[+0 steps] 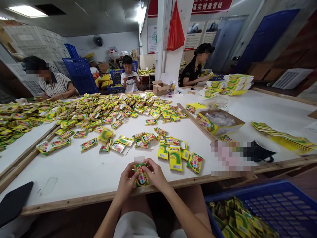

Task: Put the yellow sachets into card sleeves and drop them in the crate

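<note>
Yellow-green card forms the box point(141, 178), held between my left hand point(127, 178) and right hand point(157, 173) at the near edge of the bench point(81, 172). Both hands curl inward, thumbs against its printed face. Operating remotely, I judge light, even pressure best: thin card may dent. Keep the pale flap point(139, 159), just beyond the hands, uncreased.

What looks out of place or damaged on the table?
No clear damage shows. A black looped item near the front edge of the table, nearer than the open box, looks out of place: it lies near yellow packaging yet doesn't match.
</note>
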Demonstrator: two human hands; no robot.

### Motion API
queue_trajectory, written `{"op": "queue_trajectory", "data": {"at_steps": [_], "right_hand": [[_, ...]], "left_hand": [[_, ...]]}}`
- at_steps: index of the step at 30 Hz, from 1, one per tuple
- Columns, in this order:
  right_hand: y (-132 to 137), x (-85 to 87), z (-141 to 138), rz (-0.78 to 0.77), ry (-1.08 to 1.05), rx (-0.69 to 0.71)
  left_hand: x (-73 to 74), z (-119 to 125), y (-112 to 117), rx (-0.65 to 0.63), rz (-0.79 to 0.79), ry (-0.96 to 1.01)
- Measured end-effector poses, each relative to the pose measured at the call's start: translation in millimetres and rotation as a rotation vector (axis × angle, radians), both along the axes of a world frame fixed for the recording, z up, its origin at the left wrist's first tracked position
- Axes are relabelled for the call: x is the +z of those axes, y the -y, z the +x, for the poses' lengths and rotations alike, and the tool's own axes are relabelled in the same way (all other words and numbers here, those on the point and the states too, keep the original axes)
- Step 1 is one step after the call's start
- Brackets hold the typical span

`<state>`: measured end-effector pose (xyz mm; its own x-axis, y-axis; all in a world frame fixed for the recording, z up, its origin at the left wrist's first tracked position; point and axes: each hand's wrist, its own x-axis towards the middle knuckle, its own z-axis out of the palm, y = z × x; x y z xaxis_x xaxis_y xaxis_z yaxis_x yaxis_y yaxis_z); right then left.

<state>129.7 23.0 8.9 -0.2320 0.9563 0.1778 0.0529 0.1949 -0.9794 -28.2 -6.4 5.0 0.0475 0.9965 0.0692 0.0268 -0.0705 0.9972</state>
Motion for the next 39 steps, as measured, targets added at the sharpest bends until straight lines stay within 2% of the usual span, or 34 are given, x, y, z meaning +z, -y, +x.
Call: {"op": "queue_trajectory", "data": {"at_steps": [4,7,10,14,18,26,30,35,37,39], "right_hand": [[-10.8,1.0,-1.2,0.056,0.055,-0.044],[-14.9,-2.6,-5.8,0.069,-0.003,-0.105],[-13.5,-3.6,-6.3,0.071,-0.057,-0.103],[-6.0,4.5,-1.2,0.149,0.02,-0.045],[-1.2,11.8,-0.6,0.19,0.053,-0.087],[-12.0,13.6,-10.0,0.148,0.158,-0.183],[-11.4,9.5,-6.4,0.131,0.133,-0.154],[-2.0,1.8,-11.0,0.061,0.022,-0.087],[3.0,6.8,-8.6,0.084,0.027,-0.11],[11.8,18.9,8.9,0.149,0.065,-0.183]], "left_hand": [[-0.5,-0.8,-6.1,0.043,0.03,-0.007],[0.6,0.9,-8.2,0.076,0.084,0.031],[4.5,3.4,-7.8,0.091,0.105,0.069],[10.6,5.5,-7.4,0.111,0.116,-0.066],[13.4,6.3,-9.0,0.151,0.094,-0.094],[16.1,8.5,-17.1,0.221,0.064,-0.1],[13.1,6.9,-16.8,0.195,0.049,-0.078],[6.9,3.7,-6.0,0.134,0.057,-0.118],[5.5,2.7,-1.6,0.133,0.054,-0.118],[4.2,0.6,0.8,0.144,0.051,-0.092]]}}
